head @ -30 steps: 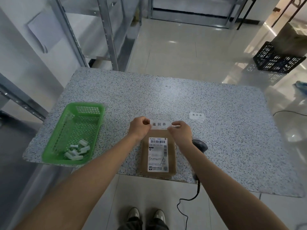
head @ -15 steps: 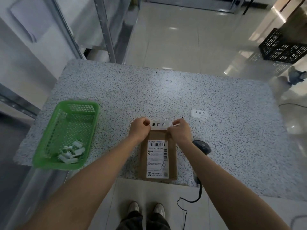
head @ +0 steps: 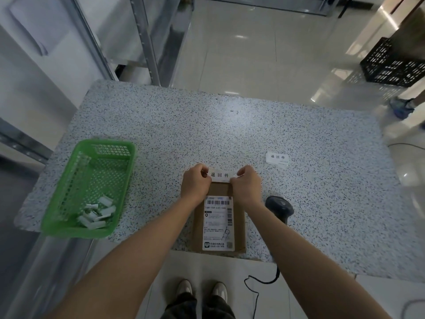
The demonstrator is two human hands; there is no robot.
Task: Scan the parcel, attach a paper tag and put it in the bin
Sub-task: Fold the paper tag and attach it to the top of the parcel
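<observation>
Brown cardboard sits at the near edge of your speckled table: the parcel, lying flat with its white shipping label facing up, one short end overhanging slightly toward your feet. In the head view, your left hand and right hand are both curled closed, each pinching one end of the paper tag, which is stretched between them over the parcel's far end.

Over the last second the tag has come down a little and toward you, from just beyond the parcel's far edge to lying across it, while your grip on both ends has stayed the same. By the look of it you are in the attaching step; whether the tag is already stuck to the cardboard cannot be told from here. The scanner lies just beside the parcel on your right, untouched, its cable trailing off the table edge, which suggests scanning is behind you and only the drop into the bin remains.

The count: one parcel, one tag in hand, one small stack of spare tags lying farther right on the table, one scanner, one green basket at your left holding a heap of small white strips, too jumbled to number. One black crate stands on the floor far right, well apart from the table.
</observation>
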